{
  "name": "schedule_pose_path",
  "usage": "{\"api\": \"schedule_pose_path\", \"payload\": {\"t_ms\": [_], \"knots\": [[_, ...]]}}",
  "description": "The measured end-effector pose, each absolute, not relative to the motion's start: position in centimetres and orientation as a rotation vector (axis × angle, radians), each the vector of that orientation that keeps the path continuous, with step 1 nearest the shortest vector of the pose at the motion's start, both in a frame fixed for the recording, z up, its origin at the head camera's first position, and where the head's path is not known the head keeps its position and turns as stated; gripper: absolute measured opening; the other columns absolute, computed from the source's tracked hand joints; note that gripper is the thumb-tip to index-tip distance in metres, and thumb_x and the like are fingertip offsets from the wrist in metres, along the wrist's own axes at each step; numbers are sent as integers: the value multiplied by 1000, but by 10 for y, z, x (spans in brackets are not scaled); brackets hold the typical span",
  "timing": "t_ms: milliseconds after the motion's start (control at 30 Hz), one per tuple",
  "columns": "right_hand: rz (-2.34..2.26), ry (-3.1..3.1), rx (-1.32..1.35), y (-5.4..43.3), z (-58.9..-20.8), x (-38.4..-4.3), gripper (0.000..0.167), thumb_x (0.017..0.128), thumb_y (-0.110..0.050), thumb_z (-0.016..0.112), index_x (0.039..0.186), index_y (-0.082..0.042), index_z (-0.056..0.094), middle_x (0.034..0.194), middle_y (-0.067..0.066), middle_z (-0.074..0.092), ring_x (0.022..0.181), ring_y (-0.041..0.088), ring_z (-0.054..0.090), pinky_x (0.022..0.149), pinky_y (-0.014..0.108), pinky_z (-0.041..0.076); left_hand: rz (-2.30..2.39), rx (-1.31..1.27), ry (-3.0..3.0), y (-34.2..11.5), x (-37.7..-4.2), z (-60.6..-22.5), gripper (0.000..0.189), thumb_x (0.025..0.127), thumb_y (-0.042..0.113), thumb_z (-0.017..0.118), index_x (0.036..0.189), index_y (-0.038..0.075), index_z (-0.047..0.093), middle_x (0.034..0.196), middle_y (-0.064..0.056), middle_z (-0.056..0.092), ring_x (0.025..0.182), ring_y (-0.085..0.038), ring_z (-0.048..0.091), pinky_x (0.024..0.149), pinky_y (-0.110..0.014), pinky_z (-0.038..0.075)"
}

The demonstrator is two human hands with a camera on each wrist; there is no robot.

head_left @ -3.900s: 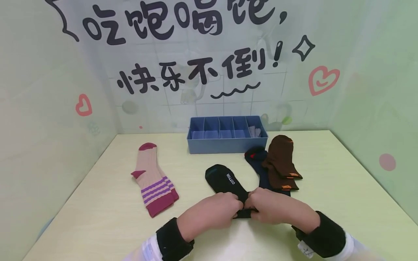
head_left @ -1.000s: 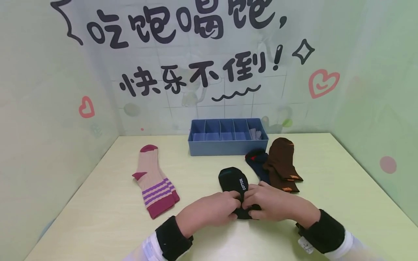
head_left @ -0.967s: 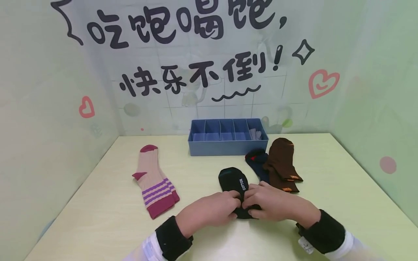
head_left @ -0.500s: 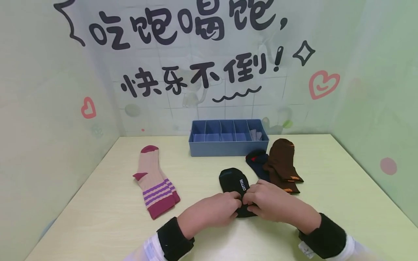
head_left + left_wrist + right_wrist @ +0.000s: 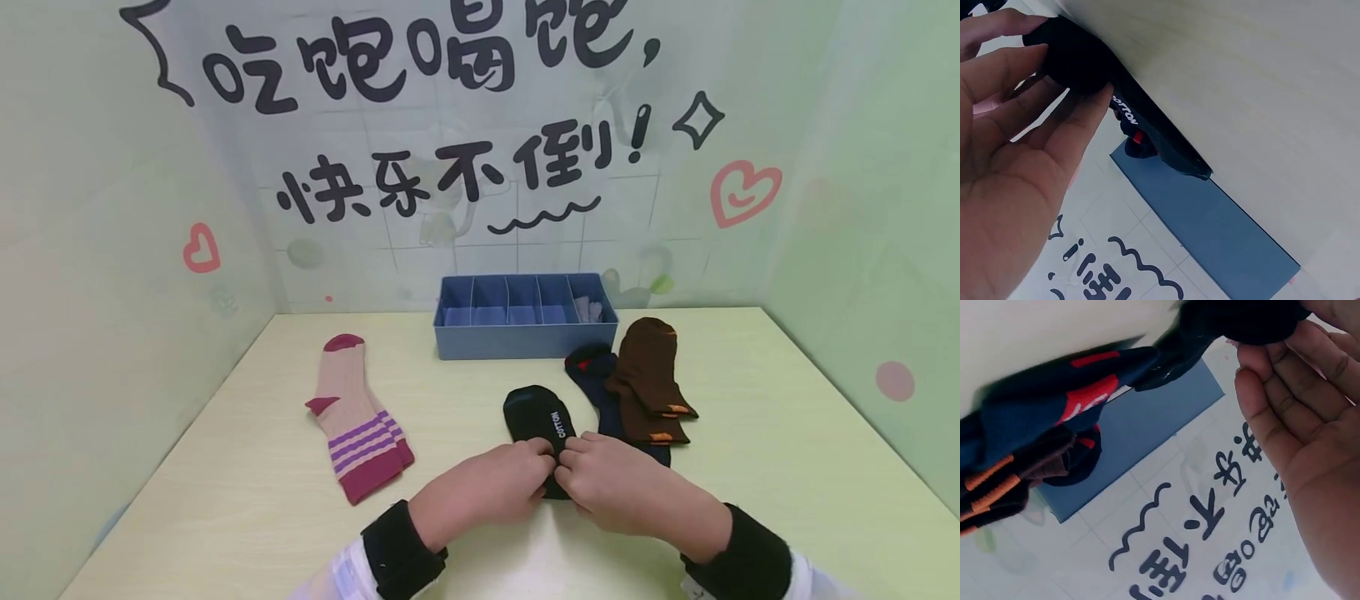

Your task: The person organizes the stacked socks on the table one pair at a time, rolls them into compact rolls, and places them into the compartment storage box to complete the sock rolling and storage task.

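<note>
Blk sock, "COTTON" in white, lies mid surface in front of blue box; its near end's bunched btwn both hands. L hand: fingers nearly closed, pinching sock's near end on its L side. R hand: fingers curled in close, pinching same end from R, just beside L hand. Navy sock w/ red patch is near R hand, partly under brown socks w/ orange marks. Pink socks, maroon ends + purple stripes, well apart on L. Box has 5 compartments; far-R 1 holds a pale bundle. Behind: backdrop w/ blk Chinese lettering. Blk band on each wrist.
</note>
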State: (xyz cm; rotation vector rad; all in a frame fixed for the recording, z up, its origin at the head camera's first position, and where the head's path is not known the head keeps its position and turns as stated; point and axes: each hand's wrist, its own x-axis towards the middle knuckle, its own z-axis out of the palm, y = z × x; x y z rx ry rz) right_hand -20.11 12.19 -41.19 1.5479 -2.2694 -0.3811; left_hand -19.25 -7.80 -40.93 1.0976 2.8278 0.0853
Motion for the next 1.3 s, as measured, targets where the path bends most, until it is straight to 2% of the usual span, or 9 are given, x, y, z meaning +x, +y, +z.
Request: {"api": "schedule_pose_path", "payload": {"t_ms": [133, 267, 367, 533, 767, 900, 1000, 1133, 1300], "knots": [[-102, -2464, 1606, 127, -413, -211, 16, 83, -19, 83, 81, -18, 67, 71, -9, 56, 69, 7, 47, 68, 21, 45, 117, 1084, 2807, -79, -192, -409, 25, 101, 18, 69, 124, 7, 68, 124, -6, 64, 84, -7, 61, 82, -17, 55], [399, -2794, 1653, 135, -413, -223, 21, 88, -11, 74, 78, -20, 59, 69, -15, 42, 65, -2, 40, 63, 16, 37, 199, 1077, 2752, -80, -194, -410, 28, 102, 20, 71, 126, 9, 67, 132, -7, 61, 92, -7, 61, 89, -18, 54], [625, -2932, 1650, 138, -412, -229, 17, 94, -9, 69, 82, -19, 61, 68, -16, 42, 63, -5, 41, 62, 15, 38, 238, 1078, 2714, -81, -195, -409, 25, 102, 19, 71, 126, 11, 70, 138, -6, 60, 98, -6, 62, 92, -17, 53], [684, -2974, 1632, 139, -412, -232, 15, 97, -9, 66, 86, -19, 65, 70, -16, 49, 63, -5, 45, 62, 16, 42, 150, 1100, 2742, -81, -195, -407, 22, 103, 19, 71, 125, 17, 74, 147, -8, 56, 106, -10, 64, 93, -19, 54], [397, -2868, 1597, 139, -412, -231, 8, 99, -16, 70, 96, -19, 77, 86, -12, 59, 80, 0, 48, 72, 19, 49, -160, 1172, 2842, -80, -190, -409, 18, 104, 29, 71, 118, 25, 80, 112, -1, 58, 90, -12, 46, 78, -17, 45], [293, -2801, 1569, 138, -410, -228, 7, 97, -18, 75, 100, -17, 82, 93, -9, 63, 85, 2, 53, 78, 23, 55, -315, 1227, 2858, -77, -188, -408, 16, 104, 29, 70, 114, 24, 80, 99, 5, 64, 82, -8, 49, 74, -16, 45], [281, -2784, 1532, 136, -410, -226, 2, 96, -17, 78, 97, -17, 77, 90, -9, 64, 81, 1, 53, 77, 23, 56, -340, 1186, 2885, -76, -186, -407, 13, 102, 29, 72, 111, 23, 80, 95, 7, 67, 77, -6, 53, 72, -17, 49], [213, -2636, 1510, 134, -411, -223, 17, 91, -14, 84, 88, -20, 68, 82, -10, 61, 73, 0, 51, 69, 19, 52, -333, 1110, 2930, -74, -183, -408, 16, 100, 26, 75, 114, 17, 73, 95, 6, 69, 77, -6, 61, 68, -20, 53], [17, -2382, 1507, 133, -414, -220, 10, 87, -15, 88, 86, -19, 78, 79, -8, 61, 70, 4, 51, 65, 17, 50, -382, 1084, 2982, -73, -182, -408, 16, 99, 25, 76, 112, 18, 71, 95, 4, 72, 79, -8, 66, 65, -24, 55]]}}
